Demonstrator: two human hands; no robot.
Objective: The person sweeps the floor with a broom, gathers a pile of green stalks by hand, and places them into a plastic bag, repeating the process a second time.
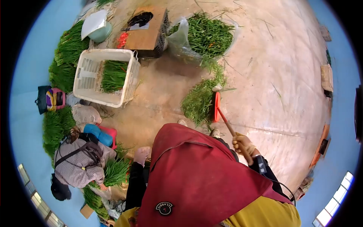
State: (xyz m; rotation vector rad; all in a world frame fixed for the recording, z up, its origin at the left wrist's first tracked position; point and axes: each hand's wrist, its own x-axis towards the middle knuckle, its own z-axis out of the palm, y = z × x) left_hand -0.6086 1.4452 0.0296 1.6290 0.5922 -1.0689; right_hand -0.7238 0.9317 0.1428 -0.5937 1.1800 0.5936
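Note:
My right hand (243, 145), in a tan glove, is closed around the brown handle of a broom or rake with a red head (216, 107). The red head stands on the floor against the right side of a pile of loose green cuttings (198, 100). My left hand (142, 155), in a pale pinkish glove, hangs low beside the maroon apron (204, 166); its fingers are too small to make out. Beyond the pile, a clear plastic bag (179, 38) is full of green leaves.
A white crate (130, 81) holding green stalks stands at left, near a wooden-topped box (145, 36) and a pale bucket (100, 33). Green bundles (62, 75) line the left wall. Another person (81, 160) in a checked top bends at the lower left.

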